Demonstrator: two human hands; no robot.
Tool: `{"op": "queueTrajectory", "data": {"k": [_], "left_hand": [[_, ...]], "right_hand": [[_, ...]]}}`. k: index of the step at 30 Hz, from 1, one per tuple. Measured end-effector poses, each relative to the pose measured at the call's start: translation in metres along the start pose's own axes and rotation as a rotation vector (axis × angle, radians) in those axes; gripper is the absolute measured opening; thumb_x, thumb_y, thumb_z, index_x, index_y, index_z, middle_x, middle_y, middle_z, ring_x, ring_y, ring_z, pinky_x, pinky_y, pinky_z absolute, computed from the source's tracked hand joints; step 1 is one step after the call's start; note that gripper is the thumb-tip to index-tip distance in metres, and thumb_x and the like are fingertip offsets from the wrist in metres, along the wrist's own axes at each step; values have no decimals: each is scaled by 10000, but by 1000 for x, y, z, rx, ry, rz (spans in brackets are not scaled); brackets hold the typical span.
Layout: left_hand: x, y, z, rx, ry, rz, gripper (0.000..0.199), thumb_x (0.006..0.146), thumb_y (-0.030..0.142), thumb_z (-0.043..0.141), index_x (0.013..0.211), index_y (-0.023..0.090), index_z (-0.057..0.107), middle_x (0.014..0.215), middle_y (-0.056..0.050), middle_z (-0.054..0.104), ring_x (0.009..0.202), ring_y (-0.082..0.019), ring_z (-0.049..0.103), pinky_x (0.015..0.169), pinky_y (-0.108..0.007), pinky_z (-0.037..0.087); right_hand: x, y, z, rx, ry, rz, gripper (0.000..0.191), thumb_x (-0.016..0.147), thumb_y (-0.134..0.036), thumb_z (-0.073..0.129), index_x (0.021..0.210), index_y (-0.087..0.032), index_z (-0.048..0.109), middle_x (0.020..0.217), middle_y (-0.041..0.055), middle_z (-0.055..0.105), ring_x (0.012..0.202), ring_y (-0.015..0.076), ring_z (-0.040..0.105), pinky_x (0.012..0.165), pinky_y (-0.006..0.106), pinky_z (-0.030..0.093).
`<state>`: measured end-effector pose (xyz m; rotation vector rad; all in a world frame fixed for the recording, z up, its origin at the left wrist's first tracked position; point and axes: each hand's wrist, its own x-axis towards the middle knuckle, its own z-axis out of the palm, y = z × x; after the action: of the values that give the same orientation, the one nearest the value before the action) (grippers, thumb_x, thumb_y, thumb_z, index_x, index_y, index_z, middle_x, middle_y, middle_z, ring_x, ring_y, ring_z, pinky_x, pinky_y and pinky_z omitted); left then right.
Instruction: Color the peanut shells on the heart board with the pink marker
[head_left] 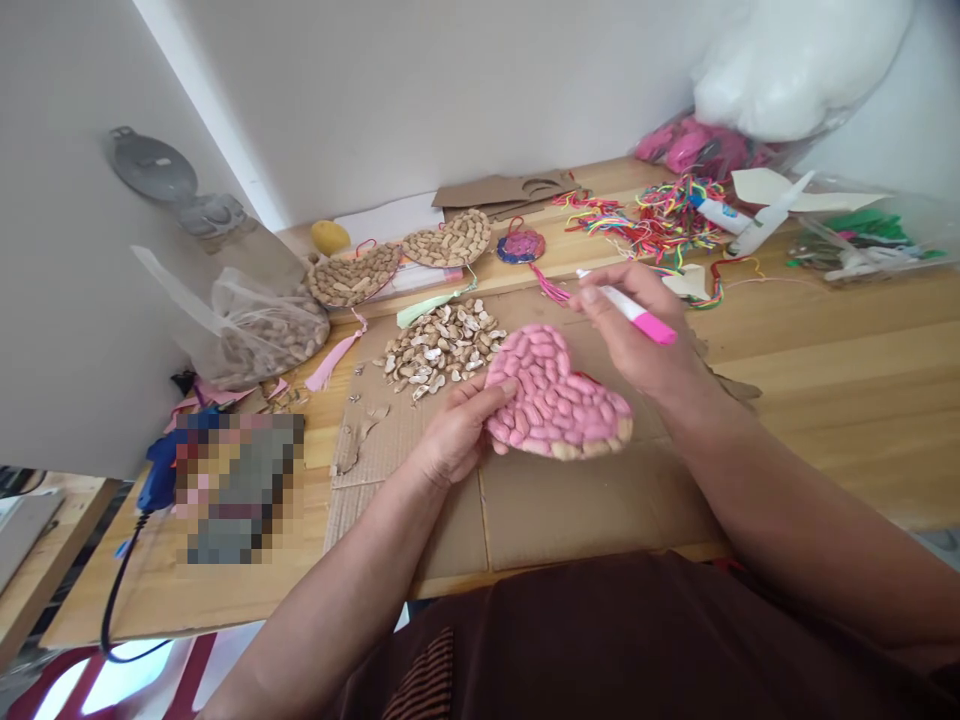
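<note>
My left hand point(461, 425) grips the left edge of a heart-shaped peanut-shell craft point(544, 395), thumb on its face. Most shells on the heart are coloured pink; those along its lower right edge keep their natural tan. Between the fingers of my right hand point(637, 315) is a white marker pen with a pink end point(637, 312), held above and to the right of the heart, its tip apart from the shells. Beneath both hands lies a cardboard sheet point(570, 500). A heap of loose peanut shells point(442, 345) rests on the cardboard, beyond my left hand.
Peanut-shell crafts point(450, 240) and a small round purple one point(521, 246) lie at the back. Tangled coloured cords point(660, 220) and a glue bottle point(769, 220) are at the right rear. At left stand a bag of peanuts point(262, 325) and a blue corded tool point(161, 465).
</note>
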<state>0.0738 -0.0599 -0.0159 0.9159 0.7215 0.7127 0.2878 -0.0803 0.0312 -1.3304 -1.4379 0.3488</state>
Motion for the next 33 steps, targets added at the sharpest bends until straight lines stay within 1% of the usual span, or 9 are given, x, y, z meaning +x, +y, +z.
{"op": "queueTrajectory", "data": {"k": [1,3,5,7,8,16,23,28,33], "left_hand": [[1,1,0,-33,66,73,268,781,383,802,826,144,690,593,-4,623,425,-89,527,357,-175,431],[3,4,-1,-82,184,199,299,767,379,821,909,157,681,675,7,653,486,-91,563,416,-186,488],[4,7,-1,-135,246,257,363,735,355,853,988,171,667,758,14,676,536,-87,591,471,-192,526],[5,10,-1,-205,262,269,396,701,319,881,997,172,662,804,11,693,563,-80,607,502,-185,533],[5,11,-1,-242,267,275,393,689,300,890,983,169,664,815,7,700,577,-78,616,519,-180,535],[4,13,4,-445,261,244,244,707,199,864,836,145,664,838,-31,732,734,-136,694,735,-272,625],[-2,8,9,-406,233,165,259,689,185,866,888,134,708,838,-47,740,728,-175,697,723,-378,654],[-4,3,8,-326,239,123,237,673,192,873,855,110,745,806,-69,743,673,-170,678,582,-313,647],[-3,1,7,-276,236,155,275,710,256,872,913,114,753,843,-80,746,693,-161,681,497,-227,598]], "right_hand": [[-1,-2,0,23,125,-35,171,982,-378,567,928,-231,637,895,36,701,882,195,656,828,350,525],[-8,-12,2,74,171,-118,248,995,-377,543,815,-234,636,785,21,672,792,184,652,791,348,528],[-20,-24,6,115,116,-151,243,992,-344,542,803,-238,652,742,19,659,748,186,652,740,347,526],[-33,-32,11,120,64,-111,80,939,-307,622,982,-255,665,759,18,673,693,195,647,665,354,518],[-39,-34,14,131,36,-87,148,904,-278,664,1050,-264,648,807,24,691,701,205,658,640,357,517],[-41,-34,16,218,-97,-40,99,885,-266,698,968,-278,646,834,39,720,535,162,571,393,297,355],[-44,-29,12,284,-65,120,82,939,-332,651,946,-251,642,763,19,725,768,207,721,716,349,601],[-50,-26,10,377,-112,171,84,948,-329,646,956,-248,624,748,19,727,1096,254,712,990,432,561],[-54,-25,10,358,-152,177,71,946,-309,651,973,-251,622,806,26,744,929,226,746,846,369,606]]}}
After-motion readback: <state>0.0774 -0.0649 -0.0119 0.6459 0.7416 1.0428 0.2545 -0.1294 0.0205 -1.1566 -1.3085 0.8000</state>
